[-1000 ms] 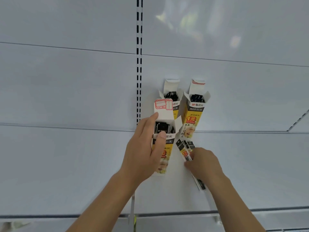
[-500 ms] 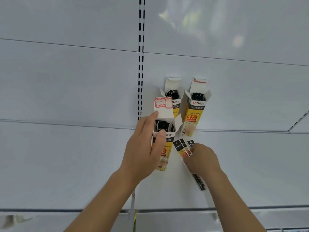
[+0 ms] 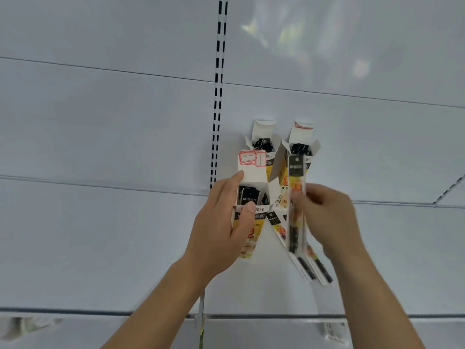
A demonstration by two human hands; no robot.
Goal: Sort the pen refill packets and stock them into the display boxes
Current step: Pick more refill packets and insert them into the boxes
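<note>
Right of centre, the right hand [image 3: 324, 212] pinched an upright refill packet [image 3: 296, 197] just beside the display box [image 3: 249, 217] that the left hand [image 3: 221, 222] gripped.

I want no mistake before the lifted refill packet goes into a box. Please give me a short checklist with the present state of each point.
1. Right hand pinches the narrow black and yellow refill packet firmly: ok.
2. Left hand grips the near yellow and white cardboard display box: ok.
3. Top flap of that box is open: ok.
4. Room left in that box for one more packet: cannot tell; dark packet tops already fill the mouth.
5. Packet is lined up with the held box mouth: not ok; it stands to the right, over the right rear open box.
6. Loose packets on the white shelf remain to stock: ok.
</note>
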